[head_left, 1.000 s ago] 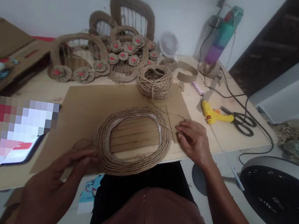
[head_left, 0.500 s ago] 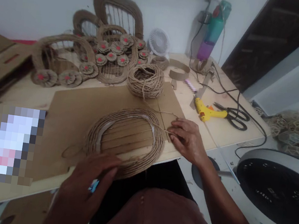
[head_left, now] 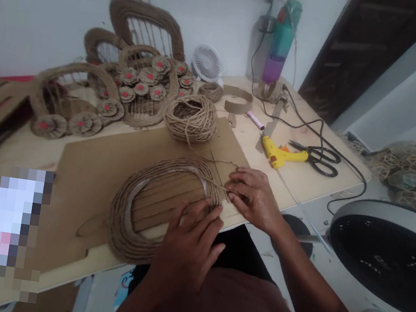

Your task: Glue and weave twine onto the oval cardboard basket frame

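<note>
An oval frame wound with jute twine (head_left: 122,216) lies at the near edge of the table, partly over a cardboard sheet (head_left: 85,175). Thin cords cross its opening, and a pale strip lines the inner rim. My left hand (head_left: 194,237) rests on the frame's near right side, fingers spread over the coils. To the right of the frame, my right hand (head_left: 252,196) pinches the jute twine (head_left: 216,183) that comes off the frame's rim. From that hand the strand runs back to a twine ball (head_left: 191,117) behind the frame.
A yellow glue gun (head_left: 283,155), black scissors (head_left: 319,159) and a pink marker (head_left: 255,120) lie at the right. Twine-wound frames with paper flowers (head_left: 149,75) stand at the back left, beside a small white fan (head_left: 207,63). A tall bottle (head_left: 281,42) stands behind.
My left hand has moved right along the frame, from its near left side to its near right side. My right hand keeps its pinch on the twine. The camera view has shifted slightly.
</note>
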A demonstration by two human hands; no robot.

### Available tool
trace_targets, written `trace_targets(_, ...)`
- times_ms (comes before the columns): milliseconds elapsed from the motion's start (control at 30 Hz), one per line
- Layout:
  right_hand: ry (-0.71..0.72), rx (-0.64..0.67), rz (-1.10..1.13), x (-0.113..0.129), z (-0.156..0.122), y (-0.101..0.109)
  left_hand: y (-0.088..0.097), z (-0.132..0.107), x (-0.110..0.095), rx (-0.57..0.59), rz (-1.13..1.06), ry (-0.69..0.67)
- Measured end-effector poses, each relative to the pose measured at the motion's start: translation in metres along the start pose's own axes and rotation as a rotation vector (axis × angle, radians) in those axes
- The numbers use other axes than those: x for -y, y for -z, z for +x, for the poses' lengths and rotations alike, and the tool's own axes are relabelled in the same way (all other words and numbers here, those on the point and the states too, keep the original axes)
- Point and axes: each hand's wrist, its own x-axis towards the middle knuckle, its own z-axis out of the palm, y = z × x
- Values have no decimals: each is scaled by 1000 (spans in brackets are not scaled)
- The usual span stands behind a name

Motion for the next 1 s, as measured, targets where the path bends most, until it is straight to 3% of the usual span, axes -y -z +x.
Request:
trace_targets(267, -21, 26, 22, 2, 1, 2, -4, -2, -6, -9, 20, 29)
trace_targets(500, 3, 12, -4, 19, -1, -1, -2, -10, -10, -84, -58, 82)
trace_targets(600, -30, -79, -59, 20, -5, 5, 7, -10, 9, -159, -106, 86)
trace_targets(733, -111, -242, -143, 10, -11, 19, 20, 4, 57, -234, -109, 213)
trace_targets(867, -128, -276, -200, 3, -15, 28, 26, 35, 99, -94, -129, 330)
trace_targets(1000, -141, -289, -229, -2, -19, 41, 27, 66, 121, 27, -124, 258)
